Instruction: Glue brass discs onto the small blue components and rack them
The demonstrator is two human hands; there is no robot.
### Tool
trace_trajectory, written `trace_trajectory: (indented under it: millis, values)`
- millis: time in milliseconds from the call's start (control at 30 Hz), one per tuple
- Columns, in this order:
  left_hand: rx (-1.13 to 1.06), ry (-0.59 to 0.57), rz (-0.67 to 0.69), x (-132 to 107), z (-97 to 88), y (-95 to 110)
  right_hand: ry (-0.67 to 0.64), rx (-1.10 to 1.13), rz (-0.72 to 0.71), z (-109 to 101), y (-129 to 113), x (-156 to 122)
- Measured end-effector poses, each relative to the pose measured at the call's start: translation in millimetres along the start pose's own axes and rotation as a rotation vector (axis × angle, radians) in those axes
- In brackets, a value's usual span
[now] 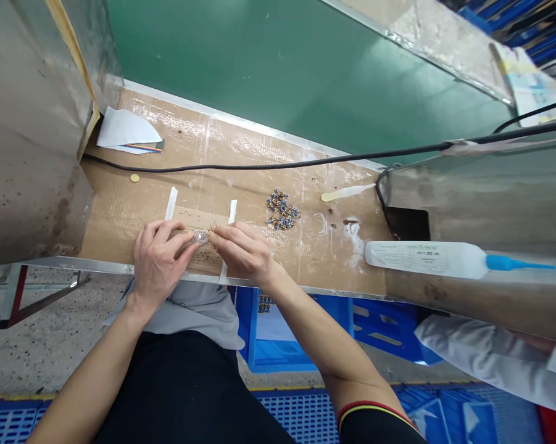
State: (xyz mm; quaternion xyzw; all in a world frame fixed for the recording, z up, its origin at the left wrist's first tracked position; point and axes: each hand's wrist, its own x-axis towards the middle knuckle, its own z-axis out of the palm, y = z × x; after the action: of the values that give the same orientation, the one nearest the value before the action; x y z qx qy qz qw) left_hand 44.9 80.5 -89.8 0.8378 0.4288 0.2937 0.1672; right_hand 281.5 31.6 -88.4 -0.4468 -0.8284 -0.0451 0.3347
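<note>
My left hand pinches a small round, shiny metal part between thumb and forefinger. From the other side, the fingertips of my right hand are closed together right beside this part; what they hold, if anything, is too small to make out. Both hands work over a flat cardboard piece with dark marks, fixed by strips of white tape. Right of my hands lies a loose pile of small blue and brass-coloured parts.
A black cable crosses the bench above my hands. A white bottle with a blue nozzle lies at the right, near a wooden stick. Folded white paper is at the left. A blue crate stands below the bench edge.
</note>
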Motion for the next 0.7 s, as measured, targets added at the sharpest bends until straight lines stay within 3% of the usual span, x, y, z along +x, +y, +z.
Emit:
trace_trajectory:
  millis: [167, 533, 700]
  values:
    - [-0.007, 0.004, -0.002, 0, 0.4, 0, 0.062, 0.118, 0.083, 5, -1, 7]
    - [-0.015, -0.008, -0.021, 0, -0.2, 1, 0.005, 0.334, 0.373, -8, 0, 20]
    - [-0.028, -0.026, -0.032, -1, 0.0, 0, -0.138, 0.132, 0.224, -17, -4, 23]
